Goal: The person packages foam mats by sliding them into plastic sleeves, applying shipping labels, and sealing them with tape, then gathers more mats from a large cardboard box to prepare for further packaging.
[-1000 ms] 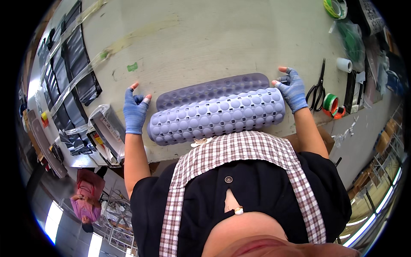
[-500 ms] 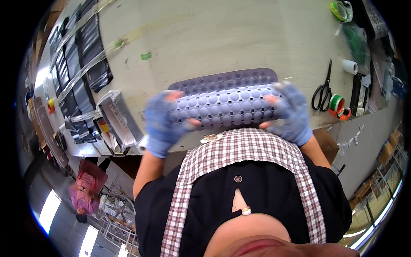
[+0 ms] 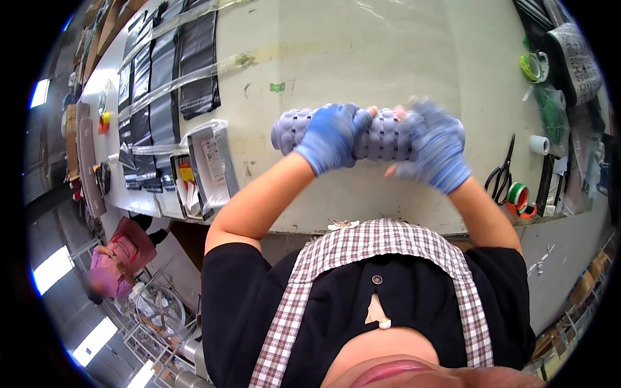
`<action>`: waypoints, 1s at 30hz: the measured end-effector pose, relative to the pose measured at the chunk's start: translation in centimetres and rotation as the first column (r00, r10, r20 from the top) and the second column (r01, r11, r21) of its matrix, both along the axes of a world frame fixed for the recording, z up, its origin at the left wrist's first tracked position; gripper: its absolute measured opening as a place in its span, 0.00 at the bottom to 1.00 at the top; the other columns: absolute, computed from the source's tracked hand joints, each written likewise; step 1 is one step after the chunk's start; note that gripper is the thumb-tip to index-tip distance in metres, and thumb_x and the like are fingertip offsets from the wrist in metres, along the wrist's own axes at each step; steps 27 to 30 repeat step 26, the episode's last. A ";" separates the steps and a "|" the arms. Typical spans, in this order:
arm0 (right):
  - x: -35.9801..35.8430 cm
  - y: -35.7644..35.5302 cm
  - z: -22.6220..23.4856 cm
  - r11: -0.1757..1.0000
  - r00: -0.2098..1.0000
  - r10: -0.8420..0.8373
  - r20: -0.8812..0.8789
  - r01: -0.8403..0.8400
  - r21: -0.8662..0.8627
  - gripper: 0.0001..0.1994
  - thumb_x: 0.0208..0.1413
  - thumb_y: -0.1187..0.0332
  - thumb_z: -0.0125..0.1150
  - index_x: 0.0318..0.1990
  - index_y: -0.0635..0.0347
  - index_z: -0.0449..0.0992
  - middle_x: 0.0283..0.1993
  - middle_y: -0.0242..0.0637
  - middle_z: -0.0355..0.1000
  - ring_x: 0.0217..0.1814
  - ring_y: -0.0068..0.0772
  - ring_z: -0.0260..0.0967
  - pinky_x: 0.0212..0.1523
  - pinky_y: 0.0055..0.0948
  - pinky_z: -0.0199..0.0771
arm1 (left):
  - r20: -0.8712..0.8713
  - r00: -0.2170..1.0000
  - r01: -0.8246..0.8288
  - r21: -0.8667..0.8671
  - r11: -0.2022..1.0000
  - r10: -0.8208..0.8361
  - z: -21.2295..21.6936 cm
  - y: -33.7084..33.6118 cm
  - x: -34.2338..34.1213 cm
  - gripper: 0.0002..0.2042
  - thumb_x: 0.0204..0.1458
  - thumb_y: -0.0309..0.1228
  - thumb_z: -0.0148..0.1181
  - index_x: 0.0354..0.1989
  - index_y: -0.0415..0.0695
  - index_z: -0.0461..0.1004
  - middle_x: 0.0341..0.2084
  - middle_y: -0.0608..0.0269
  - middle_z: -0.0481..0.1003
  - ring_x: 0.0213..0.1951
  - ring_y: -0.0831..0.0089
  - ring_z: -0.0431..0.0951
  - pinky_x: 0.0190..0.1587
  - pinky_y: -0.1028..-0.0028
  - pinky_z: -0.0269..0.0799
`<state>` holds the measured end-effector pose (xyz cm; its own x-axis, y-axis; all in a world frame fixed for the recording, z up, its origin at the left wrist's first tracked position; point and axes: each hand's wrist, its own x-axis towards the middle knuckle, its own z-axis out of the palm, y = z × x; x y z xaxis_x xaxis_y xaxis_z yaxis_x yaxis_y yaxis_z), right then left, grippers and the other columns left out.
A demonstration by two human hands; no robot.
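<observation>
A grey-purple bubble-textured rubber mat (image 3: 387, 139) lies on the table as a tight roll, running from left to right. My left hand (image 3: 333, 137), in a blue fingerless glove, is wrapped over the roll left of its middle, the fingertips on its far side. My right hand (image 3: 435, 150), gloved alike and smeared by motion, spans the right part of the roll, its thumb on the near side. Most of the roll under both palms is hidden, while its left end sticks out past my left hand.
At the left, black plastic bags (image 3: 165, 84) lie under clear tape strips, near a grey open box (image 3: 213, 161). Black scissors (image 3: 501, 176), tape rolls (image 3: 517, 195) and a white roll (image 3: 539, 145) sit at the right. Another person (image 3: 123, 258) is beyond the table at lower left.
The mat, partly flat with its far edge showing before, is now fully rolled up. Both hands have come closer together and farther from my body, the left now over the roll.
</observation>
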<state>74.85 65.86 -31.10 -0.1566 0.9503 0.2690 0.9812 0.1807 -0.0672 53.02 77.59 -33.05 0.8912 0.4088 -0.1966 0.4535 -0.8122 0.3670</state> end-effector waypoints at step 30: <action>5.2 17.7 0.6 0.894 0.996 -0.024 0.082 0.058 -0.444 0.65 0.26 0.45 0.81 0.75 0.45 0.46 0.72 0.42 0.54 0.73 0.56 0.51 0.73 0.49 0.52 | -0.312 0.947 -0.036 -0.333 0.942 -0.074 1.9 21.5 9.9 0.41 0.34 0.43 0.75 0.62 0.51 0.65 0.55 0.53 0.73 0.54 0.61 0.76 0.53 0.65 0.74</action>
